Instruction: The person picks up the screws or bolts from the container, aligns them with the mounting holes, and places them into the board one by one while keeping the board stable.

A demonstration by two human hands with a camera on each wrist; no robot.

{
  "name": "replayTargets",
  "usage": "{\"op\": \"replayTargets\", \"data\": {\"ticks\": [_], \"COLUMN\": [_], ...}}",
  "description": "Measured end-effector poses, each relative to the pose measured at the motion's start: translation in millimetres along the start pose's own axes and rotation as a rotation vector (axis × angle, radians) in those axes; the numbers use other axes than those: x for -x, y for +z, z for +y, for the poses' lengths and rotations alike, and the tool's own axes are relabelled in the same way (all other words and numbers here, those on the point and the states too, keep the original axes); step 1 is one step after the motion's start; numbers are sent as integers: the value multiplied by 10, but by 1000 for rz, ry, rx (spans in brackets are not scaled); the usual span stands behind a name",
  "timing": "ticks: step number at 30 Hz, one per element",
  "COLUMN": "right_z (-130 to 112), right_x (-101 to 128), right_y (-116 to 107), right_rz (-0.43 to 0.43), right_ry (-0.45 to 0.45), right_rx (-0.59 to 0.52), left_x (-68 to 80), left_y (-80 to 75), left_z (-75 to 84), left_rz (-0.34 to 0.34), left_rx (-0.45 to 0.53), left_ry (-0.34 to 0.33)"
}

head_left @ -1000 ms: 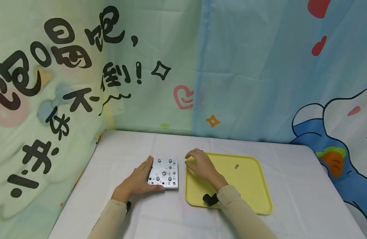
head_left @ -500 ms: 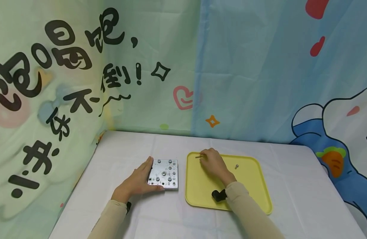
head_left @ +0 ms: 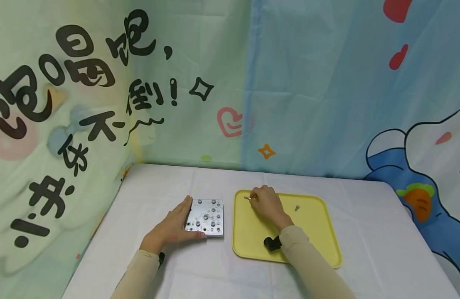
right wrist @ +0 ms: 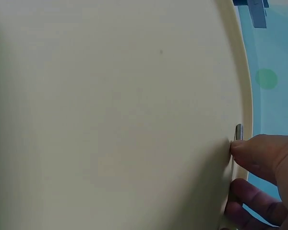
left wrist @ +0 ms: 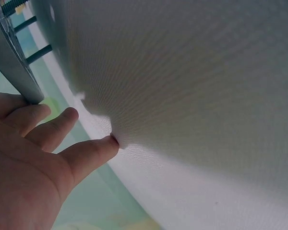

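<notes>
A square metal plate studded with screws lies on the white table. My left hand rests flat against its left edge, thumb along the near side, fingers straight; in the left wrist view the fingers touch the plate's corner. My right hand is over the far left part of the yellow tray and pinches a thin metal pin, whose tip shows by the fingertips near the tray rim. A small screw lies loose on the tray.
A black wrist-camera mount sits on my right sleeve above the tray. Printed cloth backdrops close off the table at the back and left. White tablecloth lies bare to the right of the tray.
My right hand moved from the tray's left rim toward its far edge and took hold of the thin pin. The left hand and plate stayed still.
</notes>
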State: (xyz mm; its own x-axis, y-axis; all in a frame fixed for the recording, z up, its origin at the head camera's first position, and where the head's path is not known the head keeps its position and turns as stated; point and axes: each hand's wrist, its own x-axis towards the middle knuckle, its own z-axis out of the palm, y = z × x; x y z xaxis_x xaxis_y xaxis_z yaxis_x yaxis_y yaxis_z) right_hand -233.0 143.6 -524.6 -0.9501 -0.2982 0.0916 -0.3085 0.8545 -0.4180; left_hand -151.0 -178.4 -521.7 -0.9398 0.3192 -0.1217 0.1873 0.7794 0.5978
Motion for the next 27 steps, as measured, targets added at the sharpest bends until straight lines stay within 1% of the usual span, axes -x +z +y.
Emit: {"op": "replayTargets", "data": {"ticks": [9, 12, 15, 21, 27], "right_z": [-20, -16, -14, -45, -120], "right_x": [1, -3, 2, 50, 153], "right_y": [13, 11, -1, -44, -82], "right_rz": [-10, -14, -20, -17, 2], "right_ry": [19, 20, 21, 29, -8], "right_rx": [50, 50, 31, -23, -53], "left_x": [3, 2, 1, 1, 3], "left_y": [3, 1, 2, -5, -4], "left_z": [5, 8, 4, 9, 13], "left_rz": [2, 1, 8, -3, -1], "left_rx": [1, -1, 2, 3, 9], "left_ry": [5, 7, 13, -1, 3]}}
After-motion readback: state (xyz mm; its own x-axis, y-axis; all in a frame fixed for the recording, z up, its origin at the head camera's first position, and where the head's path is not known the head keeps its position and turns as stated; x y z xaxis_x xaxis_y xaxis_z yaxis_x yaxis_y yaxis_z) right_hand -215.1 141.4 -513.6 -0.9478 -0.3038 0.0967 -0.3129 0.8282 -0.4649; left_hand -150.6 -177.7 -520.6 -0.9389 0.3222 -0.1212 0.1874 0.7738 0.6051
